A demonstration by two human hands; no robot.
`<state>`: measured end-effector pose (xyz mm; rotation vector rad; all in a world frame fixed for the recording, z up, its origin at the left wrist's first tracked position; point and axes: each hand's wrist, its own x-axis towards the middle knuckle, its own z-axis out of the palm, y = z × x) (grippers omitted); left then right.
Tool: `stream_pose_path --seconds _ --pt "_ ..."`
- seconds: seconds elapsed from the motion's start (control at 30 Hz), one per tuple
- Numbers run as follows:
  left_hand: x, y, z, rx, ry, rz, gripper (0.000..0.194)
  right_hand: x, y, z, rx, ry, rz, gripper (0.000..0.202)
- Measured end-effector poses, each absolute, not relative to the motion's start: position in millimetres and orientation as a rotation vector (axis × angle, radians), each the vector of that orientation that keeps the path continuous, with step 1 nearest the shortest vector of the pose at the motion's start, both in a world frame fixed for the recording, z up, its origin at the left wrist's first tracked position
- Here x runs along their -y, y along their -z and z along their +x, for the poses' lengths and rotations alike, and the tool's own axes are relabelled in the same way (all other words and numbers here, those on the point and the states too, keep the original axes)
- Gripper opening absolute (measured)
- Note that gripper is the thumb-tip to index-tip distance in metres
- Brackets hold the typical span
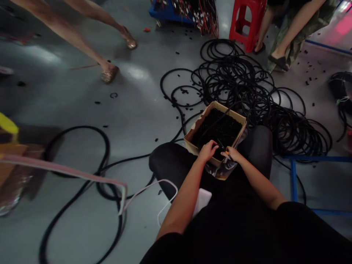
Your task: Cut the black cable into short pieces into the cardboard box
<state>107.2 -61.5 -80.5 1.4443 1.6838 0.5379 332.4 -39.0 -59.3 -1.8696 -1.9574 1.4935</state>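
An open cardboard box (187,143) sits between my knees, filled with small black pieces (227,128). Over its near edge, my left hand (209,149) is closed in a pinch around something dark, too small to make out. My right hand (232,154) is closed on an orange-handled tool (227,152), whose tip points toward my left fingers. A black tube runs across the box from the coils behind it.
Black tubing (239,80) lies in a tangled heap beyond the box, with more loops (106,146) at left. A red stool (247,25), a blue frame (293,179), a white device (202,200) with a cable, scattered black bits and two other people's legs are visible.
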Motion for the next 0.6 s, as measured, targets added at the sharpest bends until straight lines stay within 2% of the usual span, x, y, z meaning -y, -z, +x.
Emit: stream_pose_path --seconds 0.23,0.37,0.6 --pt "63 83 120 -1.538 -0.581 1.399 0.022 39 61 329 1.477 -1.786 -1.713 0.053" --pt "66 83 132 -1.477 -0.555 1.413 0.032 40 62 325 1.225 -1.796 -1.626 0.056" --pt "60 72 105 -1.533 -0.560 1.524 0.020 18 53 351 0.975 -1.611 -1.564 0.053"
